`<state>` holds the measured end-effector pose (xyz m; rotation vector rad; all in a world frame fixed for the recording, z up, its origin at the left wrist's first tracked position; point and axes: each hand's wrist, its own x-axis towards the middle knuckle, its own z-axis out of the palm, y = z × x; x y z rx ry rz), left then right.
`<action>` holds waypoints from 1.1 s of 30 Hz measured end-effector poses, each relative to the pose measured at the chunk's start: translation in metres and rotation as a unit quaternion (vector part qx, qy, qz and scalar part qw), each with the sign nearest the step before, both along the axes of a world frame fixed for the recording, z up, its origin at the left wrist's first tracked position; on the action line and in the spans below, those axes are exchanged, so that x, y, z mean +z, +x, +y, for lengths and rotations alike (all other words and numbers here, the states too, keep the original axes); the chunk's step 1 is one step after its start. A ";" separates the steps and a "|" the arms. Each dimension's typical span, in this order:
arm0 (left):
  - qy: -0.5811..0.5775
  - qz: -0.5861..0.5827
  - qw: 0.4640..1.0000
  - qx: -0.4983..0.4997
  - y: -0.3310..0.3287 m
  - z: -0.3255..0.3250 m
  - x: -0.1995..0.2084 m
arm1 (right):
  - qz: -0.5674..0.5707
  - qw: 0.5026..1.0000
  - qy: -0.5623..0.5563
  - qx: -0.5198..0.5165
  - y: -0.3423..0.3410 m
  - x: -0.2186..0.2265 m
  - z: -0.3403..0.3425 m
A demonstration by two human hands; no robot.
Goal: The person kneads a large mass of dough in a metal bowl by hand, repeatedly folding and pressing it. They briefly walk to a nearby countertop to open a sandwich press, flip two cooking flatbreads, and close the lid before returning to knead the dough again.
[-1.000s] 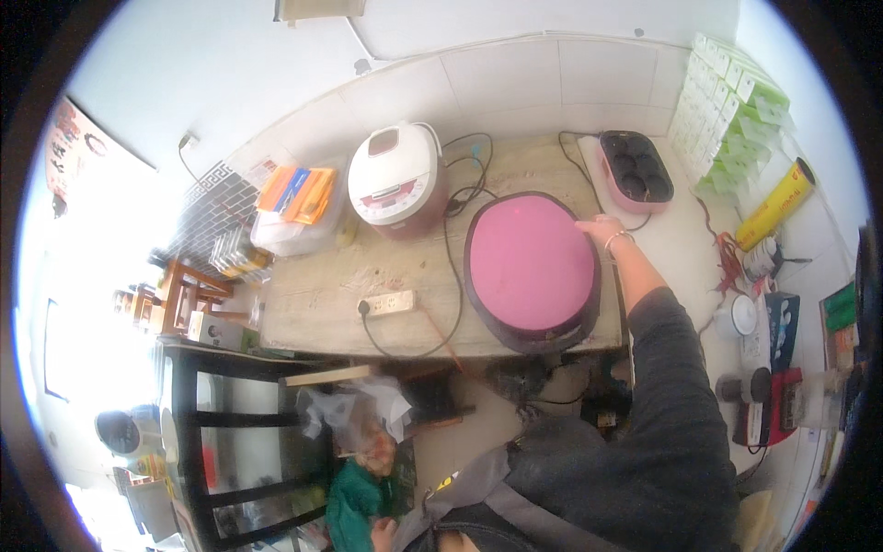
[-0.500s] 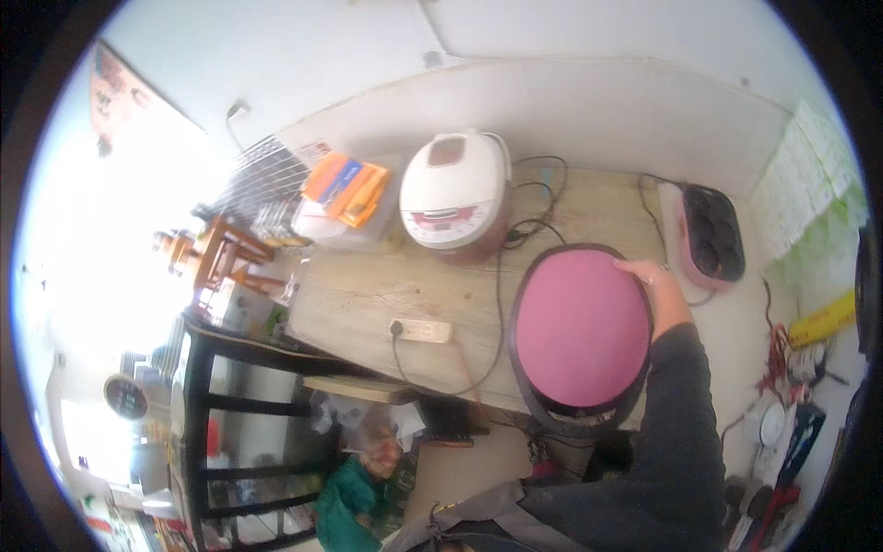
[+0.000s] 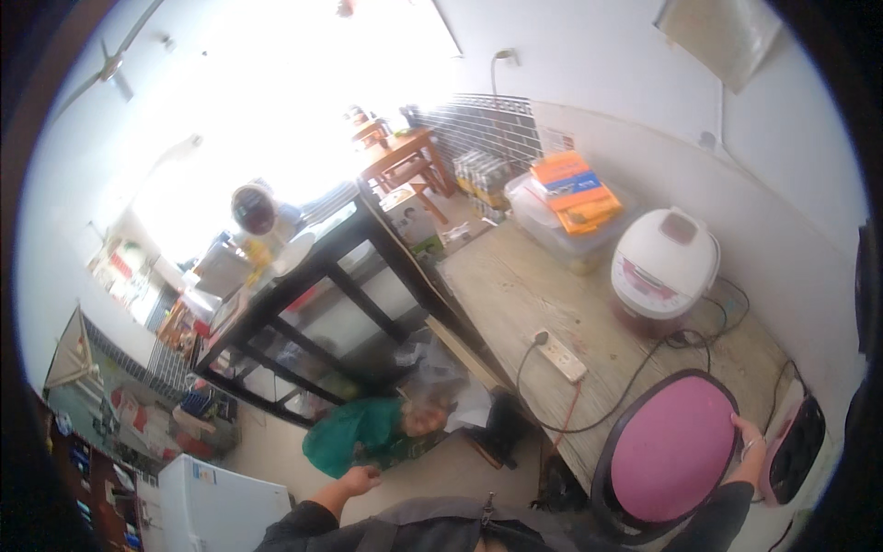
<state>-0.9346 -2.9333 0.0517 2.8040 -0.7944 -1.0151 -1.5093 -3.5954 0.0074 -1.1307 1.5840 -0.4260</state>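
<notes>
An oval appliance (image 3: 676, 446) with a pink top and a dark rim lies at the right front of the wooden table. My right hand (image 3: 750, 437) grips its right edge, the thumb on the rim and the other fingers partly hidden. A ring or band shows on that hand. Low in the middle, my left hand (image 3: 359, 480) hovers in front of a green bag (image 3: 354, 432) on the floor. Its fingers are curled closed, with nothing visible in them. Right of my right hand stands a pink pan with dark round hollows (image 3: 798, 446).
A white rice cooker (image 3: 667, 262) and a plastic box (image 3: 579, 235) topped with orange packets (image 3: 575, 189) stand along the wall. A power strip (image 3: 561, 357) with a black cord lies on the table (image 3: 497, 285). Left are a black-framed cabinet (image 3: 340, 313) and a white fridge-like box (image 3: 216, 501).
My view has swung left, so the table and appliance sit further right in it. My left hand has come into view. The right hand stays at the oval appliance's right edge, lower along it.
</notes>
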 end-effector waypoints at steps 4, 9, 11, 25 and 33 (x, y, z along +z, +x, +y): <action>0.031 -0.009 0.999 0.026 -0.001 0.013 0.004 | 0.036 0.999 -0.008 0.019 -0.001 -0.019 -0.015; 0.079 -0.004 0.996 0.048 0.010 0.064 -0.020 | 0.088 0.995 -0.022 0.041 -0.001 -0.038 -0.035; 0.087 -0.003 0.995 0.058 0.005 0.070 -0.020 | 0.111 0.992 -0.031 0.044 -0.003 -0.047 -0.042; -0.030 -0.024 0.997 0.069 0.003 0.120 -0.022 | -0.046 0.917 -0.393 0.054 0.197 0.042 0.034; -0.065 -0.016 0.977 0.204 -0.043 0.349 -0.118 | -0.402 0.862 0.095 0.294 0.427 0.058 0.425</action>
